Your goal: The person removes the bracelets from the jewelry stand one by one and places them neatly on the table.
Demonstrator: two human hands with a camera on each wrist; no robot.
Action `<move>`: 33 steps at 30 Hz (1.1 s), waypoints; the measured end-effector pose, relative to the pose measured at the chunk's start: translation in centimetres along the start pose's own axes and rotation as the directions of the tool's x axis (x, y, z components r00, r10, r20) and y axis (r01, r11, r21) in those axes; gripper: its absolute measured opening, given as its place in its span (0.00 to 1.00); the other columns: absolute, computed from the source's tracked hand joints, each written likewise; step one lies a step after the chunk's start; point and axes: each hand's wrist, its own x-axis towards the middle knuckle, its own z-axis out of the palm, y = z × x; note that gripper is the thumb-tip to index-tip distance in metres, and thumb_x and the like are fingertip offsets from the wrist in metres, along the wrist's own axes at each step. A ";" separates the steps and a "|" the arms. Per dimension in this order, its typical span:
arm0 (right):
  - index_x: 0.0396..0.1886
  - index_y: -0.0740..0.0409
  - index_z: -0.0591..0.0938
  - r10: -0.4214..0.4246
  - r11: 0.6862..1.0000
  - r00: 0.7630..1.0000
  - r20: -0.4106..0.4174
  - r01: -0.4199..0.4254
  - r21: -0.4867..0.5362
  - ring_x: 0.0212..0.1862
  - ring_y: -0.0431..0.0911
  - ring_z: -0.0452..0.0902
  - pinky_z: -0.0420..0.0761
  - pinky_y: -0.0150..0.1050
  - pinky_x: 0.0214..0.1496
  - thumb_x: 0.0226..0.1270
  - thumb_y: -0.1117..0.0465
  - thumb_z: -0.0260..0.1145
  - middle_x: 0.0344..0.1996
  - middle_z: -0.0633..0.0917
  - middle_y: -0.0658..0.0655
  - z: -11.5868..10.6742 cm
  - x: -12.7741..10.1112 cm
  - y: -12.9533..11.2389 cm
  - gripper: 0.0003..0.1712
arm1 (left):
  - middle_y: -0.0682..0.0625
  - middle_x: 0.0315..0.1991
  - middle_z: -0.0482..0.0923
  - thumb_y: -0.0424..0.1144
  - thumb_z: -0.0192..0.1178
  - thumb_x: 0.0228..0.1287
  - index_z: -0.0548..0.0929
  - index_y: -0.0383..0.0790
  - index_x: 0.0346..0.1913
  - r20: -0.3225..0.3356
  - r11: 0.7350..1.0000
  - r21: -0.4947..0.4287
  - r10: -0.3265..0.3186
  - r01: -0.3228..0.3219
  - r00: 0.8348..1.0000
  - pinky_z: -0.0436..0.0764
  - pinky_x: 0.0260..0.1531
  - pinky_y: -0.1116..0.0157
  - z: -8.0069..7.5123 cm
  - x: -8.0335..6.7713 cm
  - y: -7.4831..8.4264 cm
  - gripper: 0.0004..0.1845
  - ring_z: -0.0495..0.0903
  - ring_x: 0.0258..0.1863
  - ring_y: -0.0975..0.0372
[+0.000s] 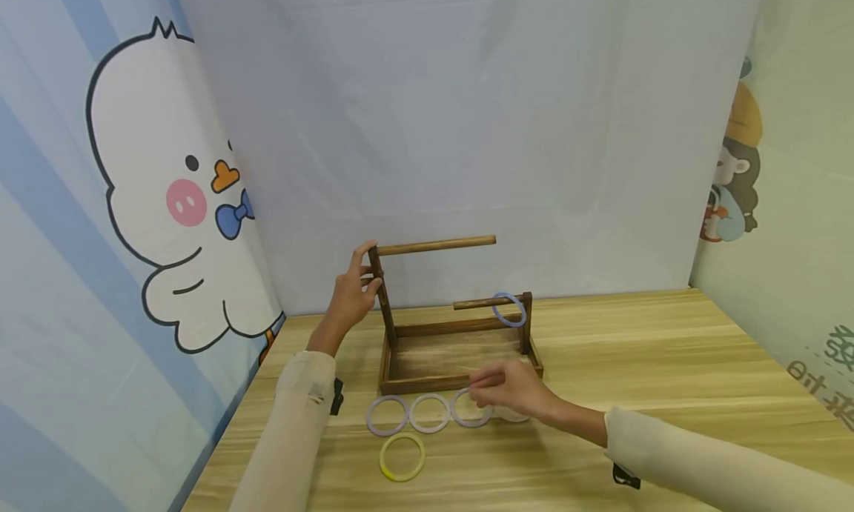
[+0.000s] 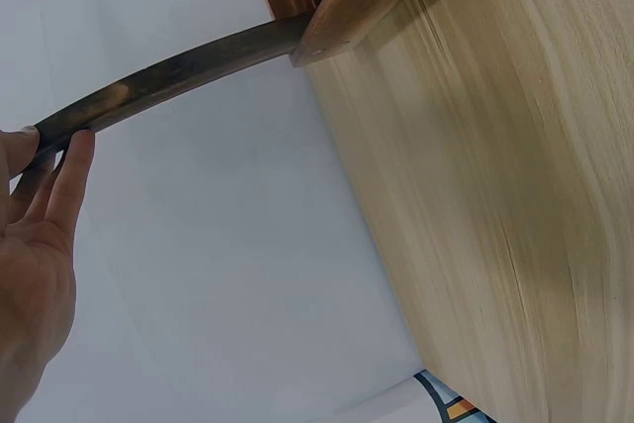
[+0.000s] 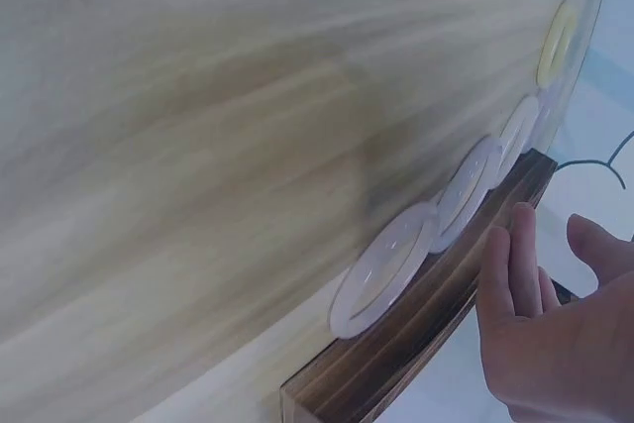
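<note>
My left hand (image 1: 352,297) pinches the top of the tall post (image 2: 188,68) of a dark wooden rack (image 1: 427,384), thumb on one side and fingers on the other. A blue ring (image 1: 523,315) hangs on the lower peg at right; the upper peg (image 1: 437,244) carries nothing. My right hand (image 1: 517,387) hovers over the row of rings before the rack, its thumb apart from its fingers in the right wrist view, holding nothing. That row has a purple ring (image 1: 388,433), a white ring (image 1: 430,430), a lilac ring (image 1: 471,425) and a pale ring (image 3: 347,324), partly hidden in the head view.
A yellow ring (image 1: 387,473) lies flat in front of the row, nearer me. The wood-grain table (image 1: 640,364) stretches to both sides. A white curtain (image 1: 467,127) hangs close behind the rack, with cartoon-printed sheets on the left and right.
</note>
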 end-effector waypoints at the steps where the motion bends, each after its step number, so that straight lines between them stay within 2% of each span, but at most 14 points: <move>1: 0.56 0.75 0.83 -0.003 1.000 1.000 -0.005 0.003 -0.002 0.39 0.54 0.91 0.92 0.43 0.44 0.70 0.63 0.73 0.45 0.90 0.67 -0.3 0.0 0.0 0.22 | 0.27 0.61 0.78 0.24 0.58 0.75 0.54 0.56 0.81 0.001 1.000 -0.001 -0.003 0.003 1.000 0.87 0.54 0.48 0.0 0.0 0.0 0.42 0.83 0.57 0.39; 5: 0.56 0.75 0.84 0.008 1.000 1.000 -0.027 -0.009 -0.021 0.40 0.56 0.91 0.92 0.48 0.44 0.70 0.63 0.74 0.44 0.90 0.67 -1.4 -0.1 0.1 0.22 | 0.27 0.61 0.78 0.24 0.58 0.75 0.54 0.57 0.81 -0.001 1.000 0.002 -0.011 0.011 1.000 0.87 0.54 0.47 0.0 0.0 0.0 0.42 0.83 0.57 0.38; 13: 0.57 0.79 0.81 0.034 0.999 0.996 -0.085 -0.036 -0.023 0.43 0.62 0.90 0.92 0.49 0.43 0.71 0.64 0.72 0.44 0.89 0.69 -3.1 -0.1 0.5 0.23 | 0.27 0.61 0.78 0.24 0.58 0.75 0.54 0.58 0.81 -0.003 1.000 -0.001 -0.007 0.007 1.000 0.88 0.53 0.48 0.0 0.0 0.0 0.42 0.83 0.57 0.39; 20: 0.55 0.75 0.84 0.022 0.995 0.989 -0.144 -0.036 -0.094 0.39 0.58 0.90 0.92 0.48 0.40 0.71 0.64 0.71 0.44 0.89 0.69 -4.3 -0.3 1.0 0.19 | 0.27 0.60 0.79 0.23 0.58 0.75 0.54 0.54 0.81 -0.006 1.000 0.002 0.001 -0.001 1.000 0.88 0.52 0.48 0.0 0.0 0.0 0.41 0.84 0.57 0.38; 27: 0.55 0.74 0.84 0.046 0.992 0.980 -0.194 -0.067 -0.103 0.37 0.58 0.90 0.92 0.43 0.39 0.73 0.63 0.70 0.42 0.90 0.67 -5.5 -0.4 1.6 0.19 | 0.27 0.60 0.79 0.24 0.59 0.75 0.54 0.54 0.81 -0.005 1.000 0.005 -0.003 0.003 1.000 0.88 0.53 0.48 0.1 0.1 -0.1 0.41 0.84 0.57 0.39; 33: 0.56 0.77 0.82 0.038 0.990 0.969 -0.244 -0.070 -0.121 0.36 0.56 0.91 0.92 0.46 0.37 0.74 0.64 0.69 0.43 0.90 0.68 -6.4 -0.3 1.8 0.20 | 0.26 0.60 0.79 0.23 0.59 0.74 0.54 0.53 0.81 -0.005 1.000 0.008 0.007 -0.007 1.000 0.88 0.53 0.48 0.0 0.1 -0.1 0.41 0.84 0.57 0.39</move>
